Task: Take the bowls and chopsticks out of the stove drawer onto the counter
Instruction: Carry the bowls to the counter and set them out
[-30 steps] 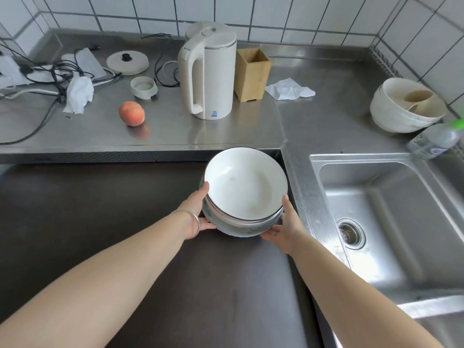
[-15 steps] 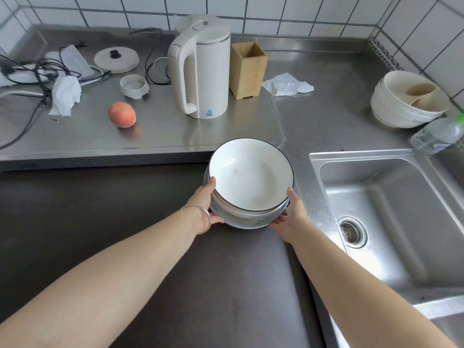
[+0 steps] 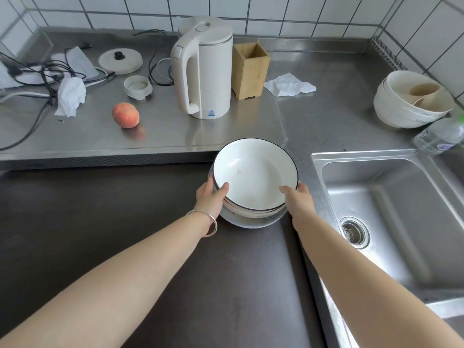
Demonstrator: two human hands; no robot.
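A stack of white bowls (image 3: 253,172) with thin dark rims is held between both hands over the dark stove top, at the corner where it meets the steel counter (image 3: 326,116). My left hand (image 3: 211,197) grips the stack's left side with the thumb over the top rim. My right hand (image 3: 297,199) grips the right side, thumb inside the top bowl. The top bowl is empty. No chopsticks and no drawer are in view.
A white kettle (image 3: 204,69) and an empty wooden holder (image 3: 249,69) stand just behind the stack. A peach (image 3: 125,115), lid (image 3: 120,62), cables and tissues lie at the left. More white bowls (image 3: 411,101) and a bottle (image 3: 442,136) sit at the right, above the sink (image 3: 391,209).
Both hands have carried the bowl stack a little farther away, toward the counter edge, and my thumbs now rest over the top rim.
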